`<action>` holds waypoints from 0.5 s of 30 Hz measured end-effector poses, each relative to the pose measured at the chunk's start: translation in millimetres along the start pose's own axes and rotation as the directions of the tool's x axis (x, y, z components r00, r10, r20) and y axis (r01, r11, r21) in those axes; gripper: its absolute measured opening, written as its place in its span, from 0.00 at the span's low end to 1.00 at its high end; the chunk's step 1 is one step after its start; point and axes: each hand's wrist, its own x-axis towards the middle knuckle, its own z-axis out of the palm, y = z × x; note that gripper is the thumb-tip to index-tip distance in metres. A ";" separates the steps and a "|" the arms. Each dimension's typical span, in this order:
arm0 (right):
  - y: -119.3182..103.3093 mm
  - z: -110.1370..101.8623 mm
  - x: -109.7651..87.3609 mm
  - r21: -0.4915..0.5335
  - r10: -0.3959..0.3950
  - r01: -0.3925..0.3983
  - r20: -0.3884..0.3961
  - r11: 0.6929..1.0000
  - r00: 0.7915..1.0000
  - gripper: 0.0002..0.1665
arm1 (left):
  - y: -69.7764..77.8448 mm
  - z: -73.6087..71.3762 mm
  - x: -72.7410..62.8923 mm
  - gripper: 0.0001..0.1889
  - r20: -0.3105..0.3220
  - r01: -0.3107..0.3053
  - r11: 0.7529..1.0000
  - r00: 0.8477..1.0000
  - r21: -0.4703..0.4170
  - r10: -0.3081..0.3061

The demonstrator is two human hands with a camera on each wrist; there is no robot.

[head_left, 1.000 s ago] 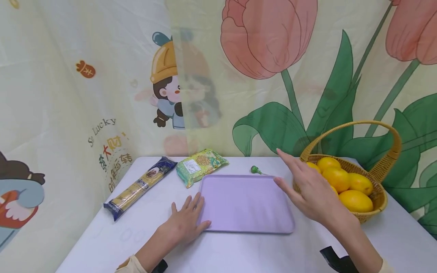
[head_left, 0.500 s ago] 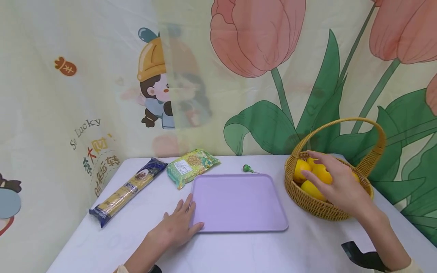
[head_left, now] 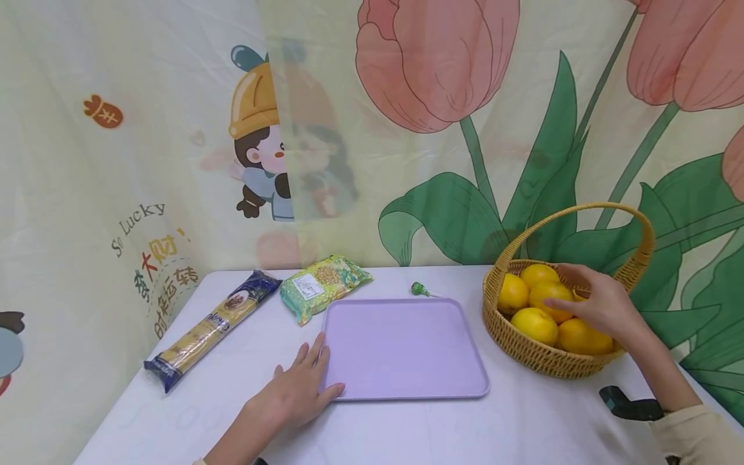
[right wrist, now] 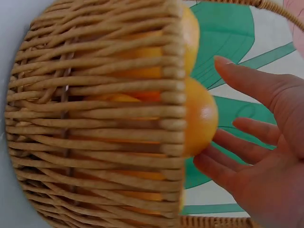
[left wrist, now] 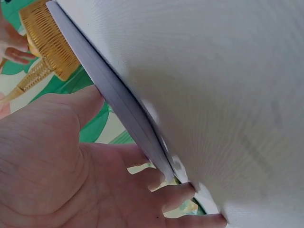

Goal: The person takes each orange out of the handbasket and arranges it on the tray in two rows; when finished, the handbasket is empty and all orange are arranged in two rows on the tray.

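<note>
My left hand [head_left: 299, 391] rests with fingers spread at the left edge of a lilac rectangular tray [head_left: 403, 349]. In the left wrist view, the thumb [left wrist: 85, 104] and fingers touch the tray's side [left wrist: 123, 107]. My right hand [head_left: 604, 303] is over a woven wicker basket [head_left: 526, 358] filled with several yellow-orange citrus fruits [head_left: 535, 326]. Seen from the right wrist, its thumb and fingers are apart around one round citrus fruit [right wrist: 202, 118] that stands above the rim. The lower fingertips are at that fruit's side; the thumb is clear of it.
A long pack of pasta [head_left: 215, 329] lies on the white table's left. Beside it is a green-yellow snack bag [head_left: 325, 284]. A green-wrapped lollipop [head_left: 420, 289] lies behind the tray. The basket's tall handle [head_left: 581, 210] arches above the fruit. A printed cloth hangs behind.
My right hand has moved right and down, from beside the basket's left side to among the fruits. The left hand stays at the tray's edge. The head view has turned slightly right.
</note>
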 end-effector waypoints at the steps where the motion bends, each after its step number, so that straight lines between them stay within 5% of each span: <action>1: 2.7 0.6 1.3 0.011 0.014 -0.014 0.015 1.000 1.000 0.51 | 0.1 -0.2 -0.2 0.42 0.002 0.001 1.000 1.000 -0.001 -0.001; 15: 26.6 7.8 9.4 0.002 0.087 -0.088 0.093 0.996 0.992 0.56 | 0.2 -0.8 0.3 0.43 0.013 0.016 1.000 1.000 -0.010 -0.016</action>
